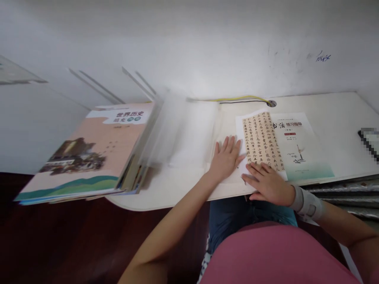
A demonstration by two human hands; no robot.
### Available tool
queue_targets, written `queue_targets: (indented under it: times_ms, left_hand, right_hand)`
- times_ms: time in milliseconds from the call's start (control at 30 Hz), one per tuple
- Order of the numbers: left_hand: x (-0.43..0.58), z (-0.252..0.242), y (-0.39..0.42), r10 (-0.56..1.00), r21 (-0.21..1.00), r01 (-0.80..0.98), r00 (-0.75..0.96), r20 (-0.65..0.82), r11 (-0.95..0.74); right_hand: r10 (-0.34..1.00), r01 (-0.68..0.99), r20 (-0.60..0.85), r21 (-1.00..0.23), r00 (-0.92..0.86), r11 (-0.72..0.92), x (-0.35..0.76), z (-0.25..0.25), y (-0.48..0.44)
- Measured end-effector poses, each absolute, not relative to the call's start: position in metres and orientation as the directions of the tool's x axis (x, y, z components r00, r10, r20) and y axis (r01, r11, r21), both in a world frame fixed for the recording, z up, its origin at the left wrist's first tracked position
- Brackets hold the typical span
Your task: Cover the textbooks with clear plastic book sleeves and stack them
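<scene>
Tan calligraphy page [258, 138], long axis away, leaning left; right hand [269, 184] atop

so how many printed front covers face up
2: the pink cover on the stack at left, the white-and-green cover at right, partly under the calligraphy sheet. Others may hide in the stack.

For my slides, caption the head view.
Right hand on calligraphy page, left hand near its edge; stacked books at left.
</scene>
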State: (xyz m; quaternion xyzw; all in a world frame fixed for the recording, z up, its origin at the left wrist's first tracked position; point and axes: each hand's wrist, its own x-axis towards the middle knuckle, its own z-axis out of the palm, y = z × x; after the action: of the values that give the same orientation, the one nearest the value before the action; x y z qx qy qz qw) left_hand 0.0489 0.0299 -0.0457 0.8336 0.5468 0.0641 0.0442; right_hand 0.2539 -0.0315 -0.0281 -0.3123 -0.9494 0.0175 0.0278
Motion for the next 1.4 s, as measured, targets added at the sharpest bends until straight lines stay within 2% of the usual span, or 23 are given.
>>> queue_targets:
  times_ms: [133, 300, 467, 633, 800, 1033, 1100, 1133, 1233, 1333, 1400]
  left_hand:
    - [0.047, -0.052, 0.002, 0.928, 0.168, 0.913, 0.371, 0.044, -0.373]
    - [0.036, -0.06, -0.015, 0.912, 0.303, 0.862, 0.403, 0.079, -0.407]
    - [0.03, -0.057, -0.013, 0.911, 0.394, 0.824, 0.398, 0.109, -0.407]
    - [0.031, -0.052, -0.013, 0.916, 0.429, 0.815, 0.389, 0.092, -0.389]
    - [0.034, -0.054, -0.012, 0.923, 0.397, 0.836, 0.372, 0.095, -0.378]
    - [0.041, -0.056, -0.016, 0.914, 0.191, 0.895, 0.387, 0.121, -0.404]
    - [0.042, -0.056, -0.018, 0.911, 0.153, 0.9, 0.393, 0.124, -0.409]
    - [0.042, -0.055, -0.019, 0.91, 0.141, 0.901, 0.395, 0.125, -0.41]
    - [0.048, -0.052, -0.023, 0.913, 0.113, 0.909, 0.385, 0.136, -0.401]
    - [0.062, -0.046, -0.026, 0.911, 0.104, 0.912, 0.378, 0.162, -0.397]
    - [0.075, -0.041, -0.026, 0.896, 0.115, 0.895, 0.409, 0.173, -0.431]
  right_hand:
    - [0.607, 0.606, 0.028, -0.033, -0.794, 0.795, 0.251, -0.034, -0.021]
    - [0.617, 0.617, 0.025, -0.025, -0.786, 0.787, 0.246, -0.034, -0.016]
    - [0.558, 0.556, -0.003, -0.096, -0.83, 0.826, 0.251, -0.033, -0.015]
    - [0.522, 0.519, -0.029, -0.164, -0.852, 0.839, 0.257, -0.031, -0.015]
    - [0.459, 0.456, -0.046, -0.247, -0.887, 0.855, 0.257, -0.032, -0.021]
    - [0.394, 0.385, -0.055, -0.371, -0.917, 0.845, 0.263, -0.007, -0.01]
    - [0.487, 0.445, 0.015, -0.384, -0.873, 0.809, 0.278, 0.005, 0.016]
    - [0.584, 0.519, 0.076, -0.374, -0.809, 0.768, 0.286, 0.008, 0.033]
    - [0.815, 0.705, 0.238, -0.412, -0.528, 0.577, 0.311, 0.001, 0.092]
    - [0.92, 0.697, 0.279, -0.601, -0.274, 0.39, 0.321, -0.027, 0.132]
    - [0.942, 0.655, 0.276, -0.679, -0.189, 0.33, 0.319, -0.045, 0.14]
